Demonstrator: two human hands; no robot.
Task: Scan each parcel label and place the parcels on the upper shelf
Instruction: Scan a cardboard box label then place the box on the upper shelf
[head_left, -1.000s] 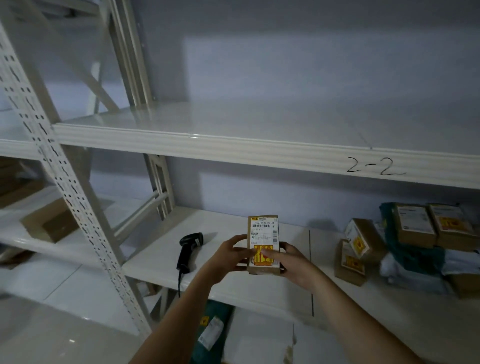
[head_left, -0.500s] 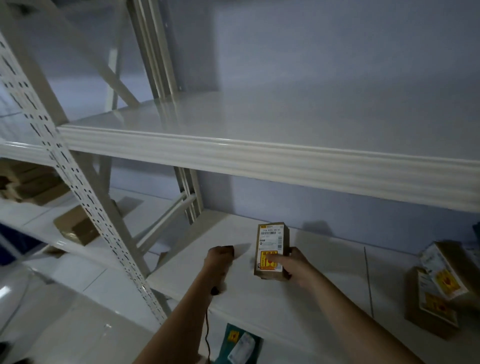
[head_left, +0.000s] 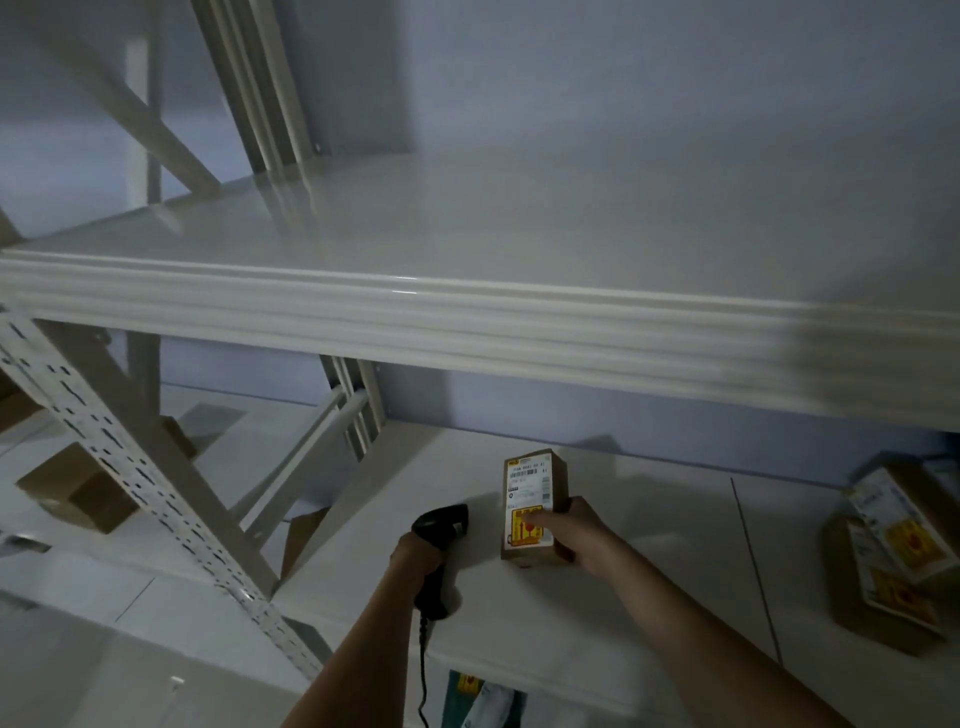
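L hand (head_left: 420, 560) grips black scanner (head_left: 439, 551) w/ fingers curled round handle. R hand (head_left: 574, 530) holds upright parcel (head_left: 532, 493), thumb on label.

left hand (head_left: 422, 556): fingers curled, gripping | right hand (head_left: 576, 532): clasping, thumb forward

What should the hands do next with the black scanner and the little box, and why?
Probably tip the scanner in the left hand toward the white label on the parcel and scan it. The right hand holds the parcel label-up beside the scanner, and the upper shelf has no parcels in view.
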